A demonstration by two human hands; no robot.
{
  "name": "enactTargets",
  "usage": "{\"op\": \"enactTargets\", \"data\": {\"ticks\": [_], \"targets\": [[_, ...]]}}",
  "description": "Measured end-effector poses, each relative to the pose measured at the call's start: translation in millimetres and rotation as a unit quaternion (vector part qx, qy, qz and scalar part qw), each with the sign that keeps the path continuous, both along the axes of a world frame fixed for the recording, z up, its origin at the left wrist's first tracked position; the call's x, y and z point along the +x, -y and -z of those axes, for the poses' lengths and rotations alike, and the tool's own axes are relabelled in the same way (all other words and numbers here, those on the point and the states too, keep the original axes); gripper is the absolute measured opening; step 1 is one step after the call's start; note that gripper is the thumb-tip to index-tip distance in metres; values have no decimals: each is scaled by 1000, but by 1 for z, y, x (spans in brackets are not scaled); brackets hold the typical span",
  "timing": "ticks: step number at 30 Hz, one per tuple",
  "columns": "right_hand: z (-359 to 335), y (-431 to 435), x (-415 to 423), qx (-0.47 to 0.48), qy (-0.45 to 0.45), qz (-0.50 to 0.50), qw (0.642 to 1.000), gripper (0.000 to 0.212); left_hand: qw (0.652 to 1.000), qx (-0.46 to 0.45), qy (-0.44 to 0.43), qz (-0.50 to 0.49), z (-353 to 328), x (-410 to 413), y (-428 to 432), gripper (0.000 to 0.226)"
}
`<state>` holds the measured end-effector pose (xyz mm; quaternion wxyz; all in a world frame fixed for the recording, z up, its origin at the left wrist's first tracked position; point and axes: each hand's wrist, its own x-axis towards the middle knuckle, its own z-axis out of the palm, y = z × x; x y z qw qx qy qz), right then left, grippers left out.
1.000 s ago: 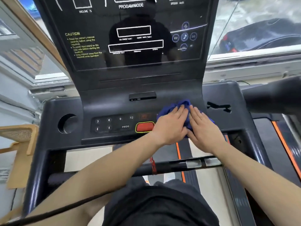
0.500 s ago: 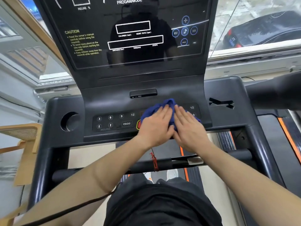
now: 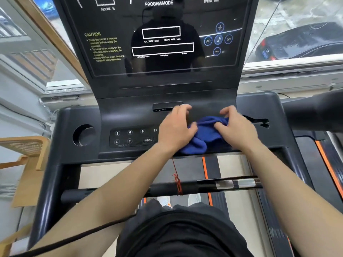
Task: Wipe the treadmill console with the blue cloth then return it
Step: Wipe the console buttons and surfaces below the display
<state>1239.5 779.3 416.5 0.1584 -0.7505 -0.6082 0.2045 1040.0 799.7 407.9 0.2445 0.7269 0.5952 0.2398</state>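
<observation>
One blue cloth [image 3: 201,138], bunched and rumpled, lying on the treadmill console [image 3: 130,117] right of the keypad [image 3: 133,136]. I count two hands: left hand [image 3: 175,129] and right hand [image 3: 234,127], fingers curled, pinching cloth folds.

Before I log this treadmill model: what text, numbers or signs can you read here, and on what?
Display:
"PROGAM/MODE"
"INCLINE %"
"SPEED km/h"
"CAUTION", the lines under it too blurred to quote
"CALORIES", "HEART RATE", "DISTANCE", "STEPS"; their units unreadable
Signs: plus, minus, music note, skip back, skip forward

Keypad:
"3", "6", "9", "12"
"PROG"
"INCLINE", faint, under a down and an up arrow

Car plate: too blurred.
Cloth and hands hide the remaining keys.
</observation>
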Motion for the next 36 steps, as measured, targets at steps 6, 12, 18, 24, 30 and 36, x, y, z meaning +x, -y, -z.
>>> {"op": "enactTargets", "data": {"ticks": [6,12,18,24,30,36], "targets": [[49,19,-4,106,182,-30,977,26,977,93,-138,137,37,9,18,36],[61,6,-63,153,103,-53,981,9,969,138,-188,76,42,-32,10,16],[58,-18,-167,156,95,-183,966,9,982,113,-149,-31,49,-132,23,16],[50,-6,-251,148,169,-292,930,24,980,92,-143,-102,48,-205,61,22],[73,7,-220,116,166,-414,888,26,978,124,-166,-18,44,-189,63,16],[61,-40,-243,165,115,-328,923,18,973,118,-174,-97,45,-200,23,20]]}}
